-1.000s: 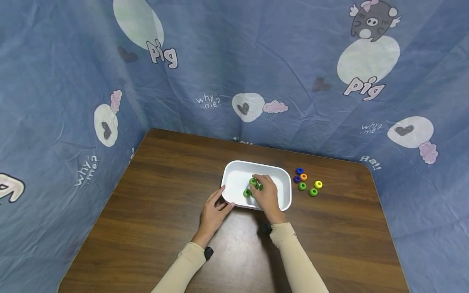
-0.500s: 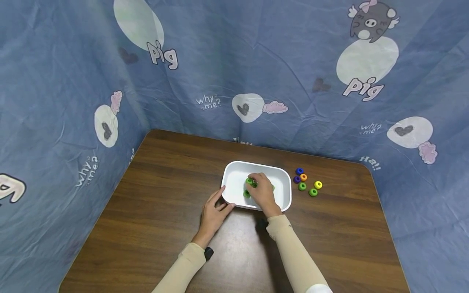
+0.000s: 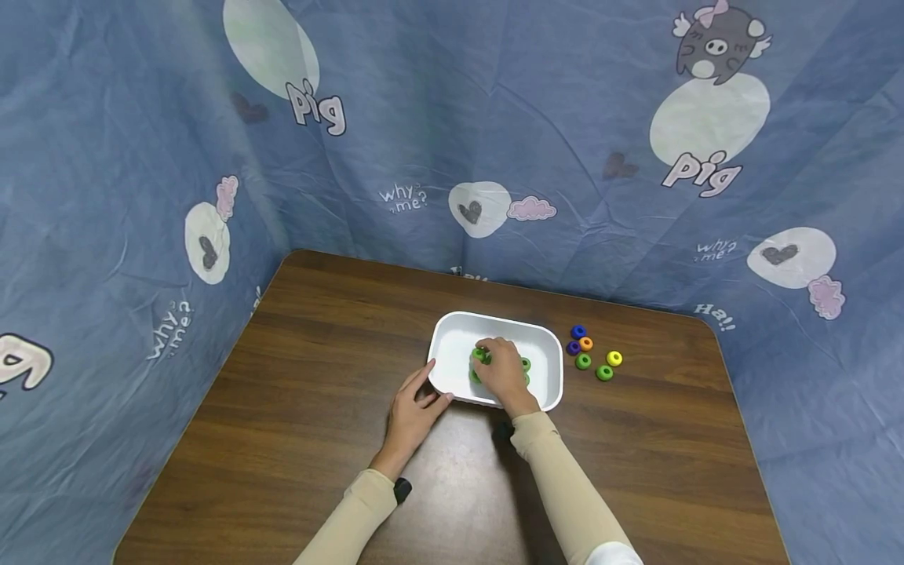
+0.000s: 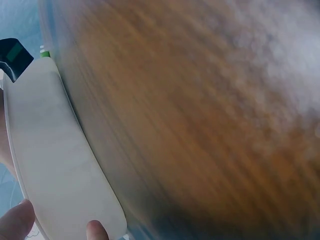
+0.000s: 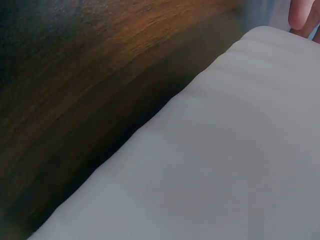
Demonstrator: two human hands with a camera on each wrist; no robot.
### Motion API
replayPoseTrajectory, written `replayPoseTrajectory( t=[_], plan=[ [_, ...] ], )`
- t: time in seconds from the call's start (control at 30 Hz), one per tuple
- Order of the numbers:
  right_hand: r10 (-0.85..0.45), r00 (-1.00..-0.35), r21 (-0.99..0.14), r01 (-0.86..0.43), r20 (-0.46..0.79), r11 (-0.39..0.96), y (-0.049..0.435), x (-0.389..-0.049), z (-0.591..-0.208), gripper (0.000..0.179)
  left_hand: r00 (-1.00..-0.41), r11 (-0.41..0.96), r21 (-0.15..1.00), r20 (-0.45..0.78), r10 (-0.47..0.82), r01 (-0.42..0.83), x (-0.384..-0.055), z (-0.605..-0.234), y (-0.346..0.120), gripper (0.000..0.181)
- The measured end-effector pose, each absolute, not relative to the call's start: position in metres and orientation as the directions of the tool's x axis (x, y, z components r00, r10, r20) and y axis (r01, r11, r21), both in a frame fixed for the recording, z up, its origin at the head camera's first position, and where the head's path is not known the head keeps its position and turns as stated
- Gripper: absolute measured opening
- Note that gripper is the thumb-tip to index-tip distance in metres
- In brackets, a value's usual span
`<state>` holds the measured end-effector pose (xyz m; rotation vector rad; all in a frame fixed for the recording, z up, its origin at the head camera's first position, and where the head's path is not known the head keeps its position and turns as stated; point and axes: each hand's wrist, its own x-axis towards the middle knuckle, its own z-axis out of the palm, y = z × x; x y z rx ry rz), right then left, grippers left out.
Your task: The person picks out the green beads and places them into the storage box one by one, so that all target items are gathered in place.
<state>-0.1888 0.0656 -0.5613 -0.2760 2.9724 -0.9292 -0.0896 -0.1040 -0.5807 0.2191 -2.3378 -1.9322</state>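
A white plastic tray [image 3: 449, 345] sits on the table. My left hand [image 3: 411, 416] rests at its near left corner, fairly straight fingers touching its outside. In the left wrist view, two fingertips [image 4: 97, 231] lie against the tray's wall [image 4: 60, 140]. My right hand [image 3: 503, 370] reaches into the tray and pinches a green bead [image 3: 479, 354] with a hole through it. Another green bead [image 3: 475, 377] lies just below those fingertips, and more green beads [image 3: 526, 364] show to the right of the hand. The hand hides part of the group.
Right of the tray, loose beads lie on the brown wooden table [image 3: 339, 337]: a blue one [image 3: 578, 332], a purple one [image 3: 574, 348], an orange one [image 3: 586, 344], a yellow one [image 3: 614, 359] and two green ones [image 3: 604, 373]. A blue curtain [image 3: 395, 118] hangs behind the table.
My right hand has shifted slightly left inside the tray with the green bead, uncovering green beads on its right. The left hand and tray have stayed put.
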Motion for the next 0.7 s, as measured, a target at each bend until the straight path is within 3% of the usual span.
replayPoseTrajectory(
  t=[0.7],
  plan=[
    [-0.178, -0.984, -0.602, -0.154, 0.021, 0.784, 0.0672, -0.1882, -0.5614, 0.023, -0.984, 0.194, 0.98, -0.017, -0.176, -0.052, -0.0892, -0.5789, -0.1031, 0.069]
  ],
)
